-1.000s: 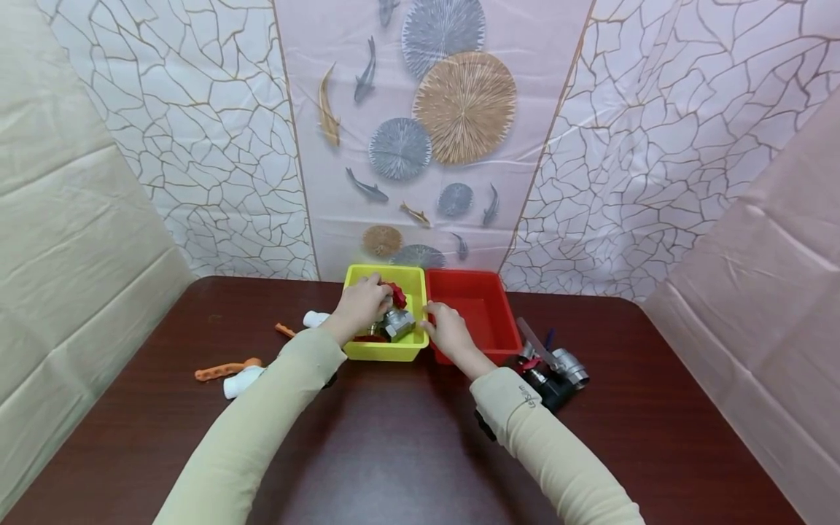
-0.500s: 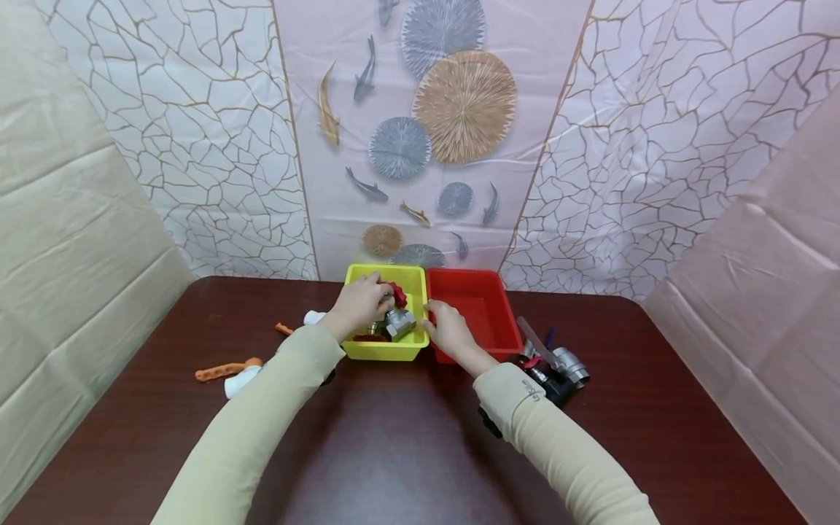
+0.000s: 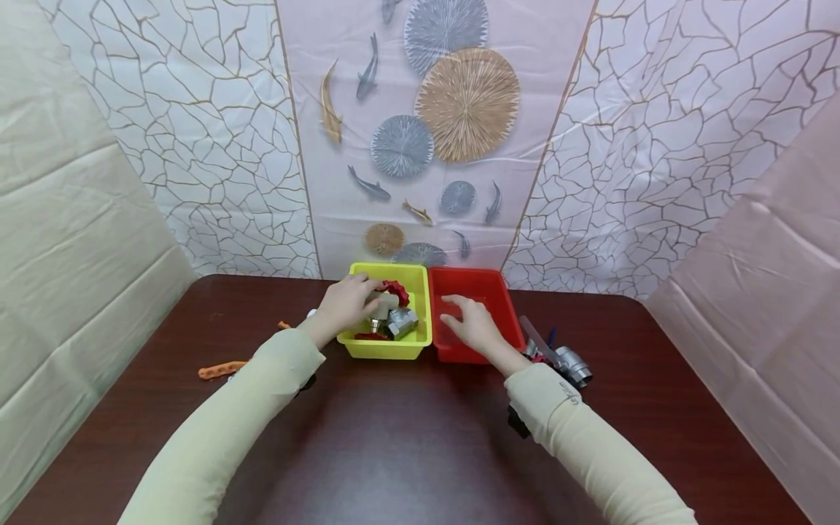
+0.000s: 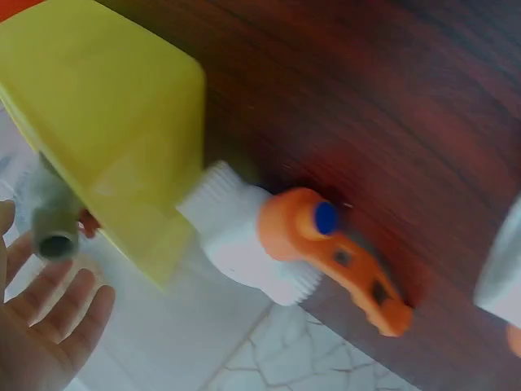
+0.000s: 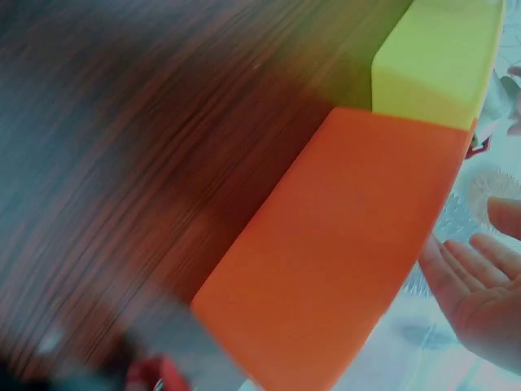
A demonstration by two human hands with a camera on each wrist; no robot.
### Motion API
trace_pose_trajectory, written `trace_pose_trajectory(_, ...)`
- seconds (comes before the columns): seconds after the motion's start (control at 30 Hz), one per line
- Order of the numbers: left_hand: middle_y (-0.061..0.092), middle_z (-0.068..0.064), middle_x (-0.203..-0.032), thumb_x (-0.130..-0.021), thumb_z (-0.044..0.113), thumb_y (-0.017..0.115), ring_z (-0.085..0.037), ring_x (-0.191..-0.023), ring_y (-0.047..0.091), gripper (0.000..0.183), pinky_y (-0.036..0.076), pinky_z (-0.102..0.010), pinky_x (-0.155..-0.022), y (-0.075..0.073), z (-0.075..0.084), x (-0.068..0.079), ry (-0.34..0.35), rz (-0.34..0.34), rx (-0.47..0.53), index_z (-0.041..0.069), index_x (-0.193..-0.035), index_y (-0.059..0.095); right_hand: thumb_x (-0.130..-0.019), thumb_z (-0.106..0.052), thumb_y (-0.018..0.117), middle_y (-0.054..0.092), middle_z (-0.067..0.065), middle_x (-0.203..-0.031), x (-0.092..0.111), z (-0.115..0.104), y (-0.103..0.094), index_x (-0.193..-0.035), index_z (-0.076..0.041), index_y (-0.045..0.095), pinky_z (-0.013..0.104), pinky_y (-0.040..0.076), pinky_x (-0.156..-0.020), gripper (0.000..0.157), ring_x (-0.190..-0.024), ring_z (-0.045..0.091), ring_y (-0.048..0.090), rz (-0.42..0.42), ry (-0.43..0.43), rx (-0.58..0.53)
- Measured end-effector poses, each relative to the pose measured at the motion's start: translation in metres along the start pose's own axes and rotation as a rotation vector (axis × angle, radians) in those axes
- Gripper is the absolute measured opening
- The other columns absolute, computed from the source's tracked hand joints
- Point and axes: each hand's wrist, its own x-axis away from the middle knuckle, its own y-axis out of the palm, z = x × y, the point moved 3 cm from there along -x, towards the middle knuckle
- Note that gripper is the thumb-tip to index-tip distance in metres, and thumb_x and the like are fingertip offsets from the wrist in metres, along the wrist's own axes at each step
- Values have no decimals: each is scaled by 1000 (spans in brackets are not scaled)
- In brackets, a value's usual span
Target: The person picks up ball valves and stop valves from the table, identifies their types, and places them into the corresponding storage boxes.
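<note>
My left hand [image 3: 344, 305] is over the left rim of the yellow box [image 3: 383, 351], fingers spread and relaxed. Close by its fingertips, a grey-green pipe valve body [image 3: 383, 305] lies in the box beside a red handwheel [image 3: 397, 292]. The left wrist view shows the open end of that valve body [image 4: 55, 220] past the fingers. A silver metal valve [image 3: 402, 322] and another red handwheel [image 3: 371, 336] share the box. Over the red box [image 3: 462, 354] hovers my right hand [image 3: 474, 324], thumb and fingers apart, nothing between them.
Left of the yellow box lies a white plastic valve [image 4: 232, 236] with an orange lever [image 4: 358, 269]; another orange lever [image 3: 222, 370] shows farther left. Right of the red box, several metal valves [image 3: 572, 367] are piled. A patterned cloth wall stands behind the table.
My left hand has drawn back leftward from the valve and its fingers have loosened, uncovering the grey-green body. My right hand has moved right, from the yellow box's rim to over the red box.
</note>
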Motion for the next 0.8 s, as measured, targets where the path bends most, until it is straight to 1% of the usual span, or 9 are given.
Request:
trace_pose_trajectory(0.1,60,-12,-114,-94,32,56,-30,-101,58,38,53,-44,-78,1,-10,6,-37,15,45,12,-126,58,-89,-14,63,59,17,-129,7,6,-10,-129,-1,54,43,50,-92,43,-112,31,60,10,-25,-13)
trace_pose_trajectory(0.2,57,-15,-121,-93,33,58,-34,-108,56,42,50,-48,-86,2,-20,13,-83,18,125,10,-128,56,-90,-13,63,60,18,-125,15,11,-20,-127,0,56,43,52,-88,40,-106,32,63,36,-43,-25)
trace_pose_trajectory(0.27,55,-17,-126,-91,34,60,-35,-112,55,48,48,-50,-91,3,-27,18,-122,13,208,8,-131,54,-90,-12,62,61,20,-123,20,15,-26,-125,1,57,44,54,-85,37,-102,33,65,65,-54,-36)
trace_pose_trajectory(0.33,53,-19,-130,-90,35,62,-35,-113,54,53,46,-51,-93,5,-32,21,-154,11,303,6,-133,51,-90,-11,62,62,21,-121,24,18,-32,-124,2,58,45,54,-83,36,-101,34,65,87,-67,-40)
trace_pose_trajectory(0.47,54,-21,-127,-90,31,64,-34,-110,56,54,46,-50,-92,7,-39,29,-210,15,470,3,-134,49,-91,-10,60,62,22,-120,32,24,-42,-123,2,58,45,53,-82,34,-101,35,63,96,-75,-42)
trace_pose_trajectory(0.53,55,-22,-122,-90,26,64,-35,-108,57,51,47,-50,-90,7,-41,33,-219,14,501,1,-132,51,-91,-10,60,61,22,-121,35,27,-45,-123,1,58,45,53,-82,33,-102,35,63,85,-66,-46)
trace_pose_trajectory(0.6,55,-22,-119,-90,22,64,-35,-105,58,48,48,-49,-89,7,-42,36,-225,13,507,0,-130,52,-91,-11,60,61,21,-122,39,29,-48,-122,1,59,45,53,-83,33,-103,35,62,78,-62,-45)
trace_pose_trajectory(0.7,56,-22,-115,-90,19,64,-36,-104,59,45,48,-49,-89,7,-43,41,-222,17,501,-2,-128,54,-91,-11,61,62,21,-121,44,31,-51,-122,1,59,46,53,-83,33,-102,34,63,82,-68,-46)
trace_pose_trajectory(0.8,58,-21,-113,-90,19,63,-36,-104,59,42,48,-49,-89,6,-43,46,-224,24,507,-1,-126,55,-91,-9,61,63,22,-118,50,32,-54,-121,2,59,45,54,-81,32,-100,35,64,98,-91,-36)
